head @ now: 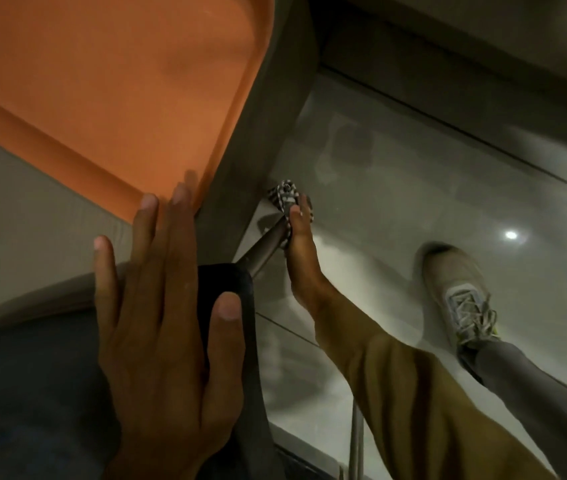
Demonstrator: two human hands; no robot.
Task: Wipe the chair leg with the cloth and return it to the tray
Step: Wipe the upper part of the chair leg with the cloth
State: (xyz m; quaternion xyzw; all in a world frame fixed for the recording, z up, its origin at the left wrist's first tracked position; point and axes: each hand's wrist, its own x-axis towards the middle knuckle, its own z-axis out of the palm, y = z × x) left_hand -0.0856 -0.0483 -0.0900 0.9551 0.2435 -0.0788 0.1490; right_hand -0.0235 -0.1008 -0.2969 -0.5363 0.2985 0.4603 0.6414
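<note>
My left hand (164, 306) lies flat, fingers spread, on the dark chair seat (33, 393), fingertips touching the near rim of the orange tray (102, 98). My right hand (301, 251), reaching down to the right of the seat, clamps the checked cloth (284, 197) around the lower chair leg (263, 247), just above the glossy floor (413, 174).

The tray (102, 98) is smooth, matt orange plastic. The cloth (284, 197) is a checked woven fabric. The chair leg (263, 249) is smooth tubular metal with a dull sheen. The floor (431, 202) is glossy, reflective tile.
</note>
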